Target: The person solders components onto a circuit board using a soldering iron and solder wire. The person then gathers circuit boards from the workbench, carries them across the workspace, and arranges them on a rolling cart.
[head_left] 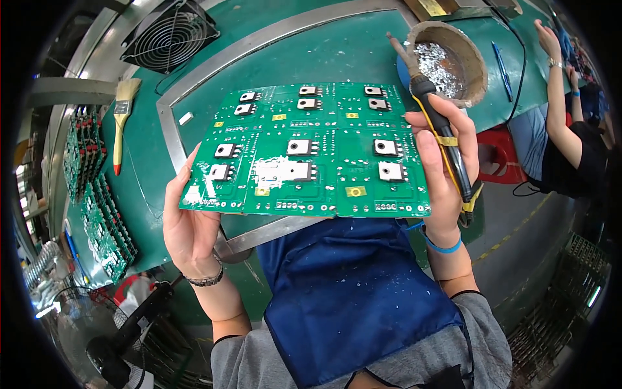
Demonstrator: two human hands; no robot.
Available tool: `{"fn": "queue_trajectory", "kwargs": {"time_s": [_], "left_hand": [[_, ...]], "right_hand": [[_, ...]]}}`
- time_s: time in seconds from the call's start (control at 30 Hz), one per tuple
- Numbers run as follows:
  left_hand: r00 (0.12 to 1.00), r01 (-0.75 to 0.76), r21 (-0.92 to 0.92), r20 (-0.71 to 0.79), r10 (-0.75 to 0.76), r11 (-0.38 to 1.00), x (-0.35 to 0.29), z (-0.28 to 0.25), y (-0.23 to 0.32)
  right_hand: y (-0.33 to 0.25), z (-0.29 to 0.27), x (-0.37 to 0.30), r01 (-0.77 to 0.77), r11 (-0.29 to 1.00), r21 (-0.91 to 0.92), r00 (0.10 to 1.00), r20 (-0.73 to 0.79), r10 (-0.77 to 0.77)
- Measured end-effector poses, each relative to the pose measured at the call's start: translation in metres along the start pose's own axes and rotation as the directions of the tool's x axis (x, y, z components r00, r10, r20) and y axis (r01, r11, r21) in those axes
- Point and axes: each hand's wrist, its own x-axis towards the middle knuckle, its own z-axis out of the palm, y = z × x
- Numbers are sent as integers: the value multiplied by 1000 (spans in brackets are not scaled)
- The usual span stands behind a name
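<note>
A green circuit board panel (317,133) is raised before me, tilted, carrying rows of flat black three-legged components with pale faces. White smears mark its lower left part. My left hand (195,233) is closed on its lower left corner, thumb along the edge. At the right edge, my right hand (442,201) supports the board and also grips a soldering iron (442,120) with a black handle and yellow tape. The iron's tip points up and away, beside a round, thick-walled bowl (478,68) with silvery solder scraps in it. Some fingers are hidden behind the board.
Stacks of circuit boards (107,227) stand at the left of the green table (146,214). Nearby are a brush (122,120) and a black fan (172,39). A metal frame (170,133) borders the work area. Far right are a blue pen (501,71), a red stool (499,155) and another person (562,123).
</note>
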Motion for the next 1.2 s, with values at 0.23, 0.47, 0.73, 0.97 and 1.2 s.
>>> {"fn": "queue_trajectory", "kwargs": {"time_s": [0.23, 0.47, 0.73, 0.97, 1.2], "left_hand": [[1000, -13, -26, 3, 13, 1000, 4, -1, -2], [998, -34, -8, -52, 34, 999, -4, 6, -5], [1000, -13, -29, -17, 13, 999, 0, 12, -18], [999, -34, 11, -28, 35, 999, -3, 8, -16], [1000, -10, 1, -29, 10, 1000, 0, 14, -13]], "right_hand": [[-1, -2, 1, -1, 1000, -25, 1000, 16, 1], [2, 4, -1, 14, 1000, -14, 999, 40, -13], [7, -1, -9, 20, 991, -131, 1000, -14, -22], [17, -25, 7, 179, 844, -506, 931, -190, -311], [10, -36, 11, 93, 817, -569, 961, -163, -222]]}}
